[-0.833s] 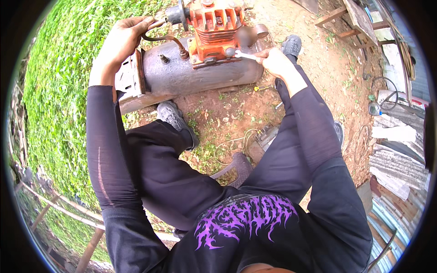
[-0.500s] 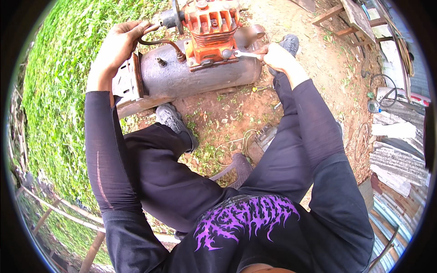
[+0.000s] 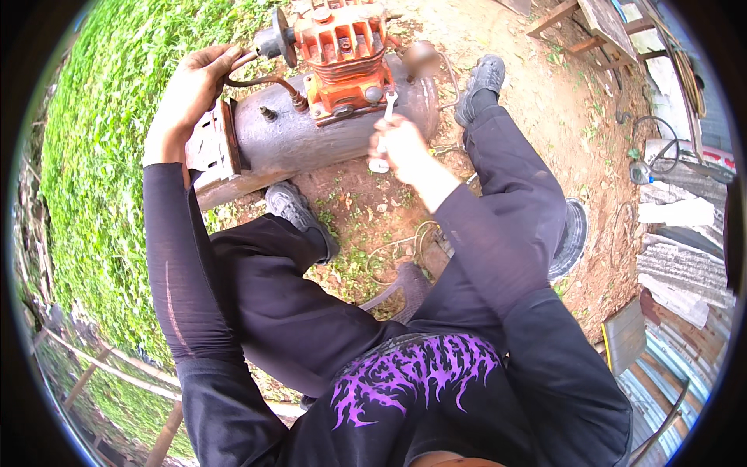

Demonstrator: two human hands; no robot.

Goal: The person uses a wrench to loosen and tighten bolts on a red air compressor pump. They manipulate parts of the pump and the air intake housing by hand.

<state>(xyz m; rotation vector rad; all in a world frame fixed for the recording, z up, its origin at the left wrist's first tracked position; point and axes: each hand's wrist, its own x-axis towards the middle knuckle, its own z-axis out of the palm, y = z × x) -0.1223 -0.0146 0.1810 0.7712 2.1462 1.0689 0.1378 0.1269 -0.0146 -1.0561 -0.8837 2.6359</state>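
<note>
Silver wrench [image 3: 390, 107], one, gripped in right hand [image 3: 401, 145]; left hand [image 3: 193, 84] grasping one brown pipe [image 3: 268, 79]; one orange pump [image 3: 342, 58].

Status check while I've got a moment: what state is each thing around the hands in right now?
Left hand: pinched on a short rod
Right hand: closed around the wrench
Wrench: open end up beside the pump; contact unclear
Orange pump: mounted atop the tank
Tank: lying on its side
Brown pipe: bent, lower end joined to the tank
</note>
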